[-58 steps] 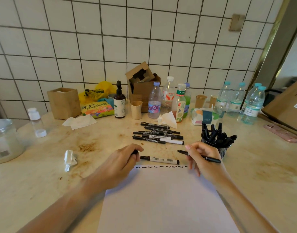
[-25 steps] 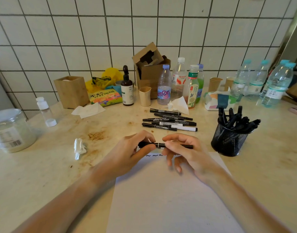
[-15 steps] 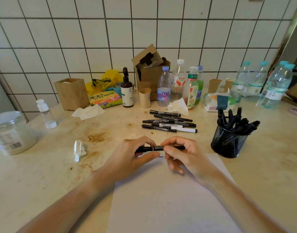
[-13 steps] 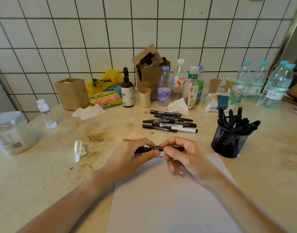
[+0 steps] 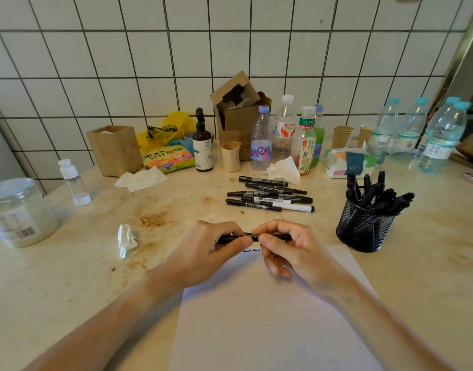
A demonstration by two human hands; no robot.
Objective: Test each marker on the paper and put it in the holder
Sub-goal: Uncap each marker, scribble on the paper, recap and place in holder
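Your left hand (image 5: 203, 250) and right hand (image 5: 286, 249) both pinch one marker (image 5: 254, 237), held flat just above the top edge of the paper (image 5: 270, 325). You seem to be working its cap; on or off, I cannot tell. If capped, drop it in the holder (image 5: 364, 228) at the paper's top right corner.

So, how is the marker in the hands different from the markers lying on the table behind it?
The marker in the hands is held above the paper's top edge, gripped by the left hand and right hand; the loose markers lie free on the table. The held marker is one alone; the loose markers form a small pile. Its barrel looks all dark, while one loose marker is mostly white. All lie roughly left to right.
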